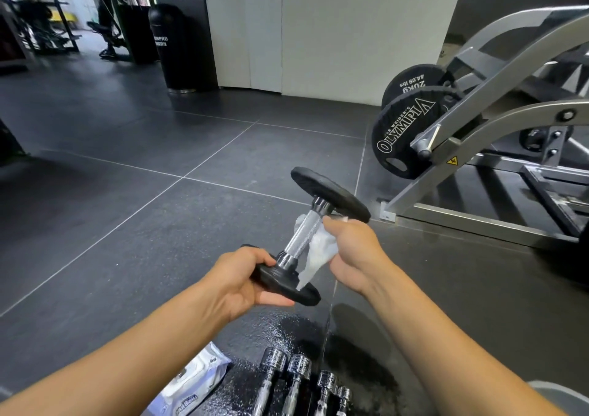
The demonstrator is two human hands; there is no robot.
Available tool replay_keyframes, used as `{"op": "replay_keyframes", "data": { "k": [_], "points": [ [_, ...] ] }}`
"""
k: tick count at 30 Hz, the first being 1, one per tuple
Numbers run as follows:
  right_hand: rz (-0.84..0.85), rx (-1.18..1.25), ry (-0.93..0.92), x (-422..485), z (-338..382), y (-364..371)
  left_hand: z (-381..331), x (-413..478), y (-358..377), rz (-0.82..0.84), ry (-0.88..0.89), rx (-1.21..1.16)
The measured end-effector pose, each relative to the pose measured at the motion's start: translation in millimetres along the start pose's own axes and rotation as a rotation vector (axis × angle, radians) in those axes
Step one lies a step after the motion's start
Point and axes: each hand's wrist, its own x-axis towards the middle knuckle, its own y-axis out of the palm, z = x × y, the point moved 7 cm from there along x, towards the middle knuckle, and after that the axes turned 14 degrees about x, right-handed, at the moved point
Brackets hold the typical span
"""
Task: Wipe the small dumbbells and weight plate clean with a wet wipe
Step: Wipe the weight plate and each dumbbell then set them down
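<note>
At 7 o'clock, low on the floor [127, 192], a white pack [194, 380] of wipes, inside not visible. At 6 o'clock, a row of chrome dumbbells [299, 380] lying side by side. In the centre, up in the air, the dumbbell [306, 227]: long axis tilted, near plate [280, 285] toward 7 o'clock, far plate [331, 189] toward 1 o'clock. Left hand [242, 281] gripping the near plate's rim. Right hand [353, 253] clutching the wipe [322, 249], pressing it to the handle [298, 241] from 3 o'clock.

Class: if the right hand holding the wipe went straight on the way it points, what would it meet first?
The right hand points up and left, pinching the wet wipe. Just past the wipe lies the dumbbell's chrome handle, so it would probably meet that first; depth is hard to judge.
</note>
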Motion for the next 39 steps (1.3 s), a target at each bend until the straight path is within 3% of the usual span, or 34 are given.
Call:
{"op": "replay_keyframes", "data": {
  "k": [3,9,12,15,27,32,39],
  "points": [
    [-0.025,0.031,-0.009,1,-2,-2,-5,8,-17,-0.025,-0.019,0.005],
    [0.178,0.085,0.1,-9,1,10,-7,24,-68,-0.149,-0.008,0.056],
    [0.197,0.094,0.121,-14,-1,13,8,34,-95,-0.191,-0.034,0.078],
    [0.134,-0.011,0.131,-14,-13,13,43,51,-119,-0.227,-0.089,0.067],
    [0.178,-0.242,0.341,-17,-88,36,233,92,-149,-0.213,-0.418,0.007],
    [0.226,-0.296,0.341,-13,-110,32,272,106,-153,-0.215,-0.465,-0.018],
    [0.234,-0.444,0.199,-1,-104,23,299,106,-154,-0.281,-0.516,-0.168]
  ]
}}
